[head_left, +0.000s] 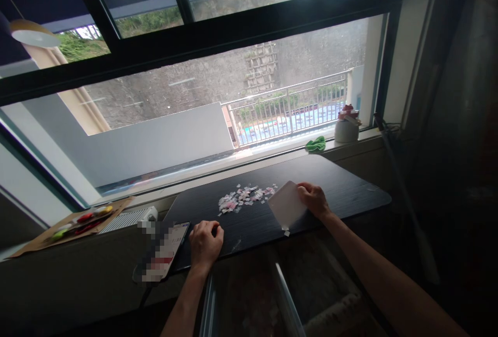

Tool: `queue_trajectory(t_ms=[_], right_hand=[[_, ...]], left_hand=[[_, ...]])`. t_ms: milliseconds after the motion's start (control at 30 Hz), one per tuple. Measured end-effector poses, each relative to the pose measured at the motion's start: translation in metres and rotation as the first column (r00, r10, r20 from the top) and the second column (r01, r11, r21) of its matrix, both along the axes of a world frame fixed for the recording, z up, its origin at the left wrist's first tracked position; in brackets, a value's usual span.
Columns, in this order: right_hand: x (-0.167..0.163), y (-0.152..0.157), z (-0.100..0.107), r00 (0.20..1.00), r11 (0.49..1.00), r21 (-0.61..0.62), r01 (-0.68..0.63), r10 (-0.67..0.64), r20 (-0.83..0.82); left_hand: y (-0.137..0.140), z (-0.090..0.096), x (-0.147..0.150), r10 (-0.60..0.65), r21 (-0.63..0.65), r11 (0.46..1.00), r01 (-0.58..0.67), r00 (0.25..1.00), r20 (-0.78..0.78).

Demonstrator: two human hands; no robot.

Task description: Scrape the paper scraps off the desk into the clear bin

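Observation:
My right hand [314, 199] is closed on the edge of a thin, stiff-looking white sheet [287, 205], which it holds tilted over the near part of the dark table [338, 181]. A small white scrap [287, 233] shows just below the sheet's lower corner, at the table's front edge. To the left of the sheet lies a loose heap of small white and pinkish paper pieces [245, 197]. My left hand [207, 241] rests curled into a loose fist on the table's near left part, with nothing visible in it. Just left of it is a phone [177, 241], partly blurred out.
Beneath the table's front edge is a see-through container [286, 295] with pale scraps dimly visible. A green cloth [315, 144] and a pale jug [346, 128] stand along the window sill. Brown paper with colourful items [83, 223] lies at left.

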State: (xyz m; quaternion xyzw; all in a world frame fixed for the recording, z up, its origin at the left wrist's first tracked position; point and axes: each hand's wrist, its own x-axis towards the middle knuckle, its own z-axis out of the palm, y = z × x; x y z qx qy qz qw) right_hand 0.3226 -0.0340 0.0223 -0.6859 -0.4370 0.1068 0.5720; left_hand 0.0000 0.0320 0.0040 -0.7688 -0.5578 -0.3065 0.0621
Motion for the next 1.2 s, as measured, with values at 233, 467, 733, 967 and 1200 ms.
queue_trajectory(t_ms=[233, 467, 733, 967, 1200], right_hand=[[0.0016, 0.0004, -0.0028, 0.999, 0.998, 0.057, -0.015, 0.018, -0.05], [0.0019, 0.0, -0.0018, 0.996, 0.996, 0.026, 0.084, -0.084, -0.008], [-0.0012, -0.0016, 0.0008, 0.999, 0.998, 0.034, 0.044, -0.044, -0.006], [-0.0013, -0.0012, 0.0001, 0.996, 0.998, 0.061, -0.031, 0.036, -0.076], [-0.0014, -0.0031, 0.0021, 0.998, 0.998, 0.037, 0.056, -0.056, 0.0]], left_hand=[[-0.0012, 0.0014, 0.0003, -0.002, -0.012, 1.0, 0.002, 1.0, 0.008], [-0.0004, 0.0, 0.0003, -0.006, 0.005, 1.0, 0.006, 1.0, 0.014], [-0.001, 0.0003, -0.0002, 0.01, -0.004, 1.0, -0.01, 1.0, 0.005], [-0.002, 0.0014, 0.0007, 0.013, -0.013, 1.0, -0.013, 1.0, 0.0], [-0.002, 0.0016, 0.0008, 0.008, -0.007, 1.0, -0.008, 1.0, 0.006]])
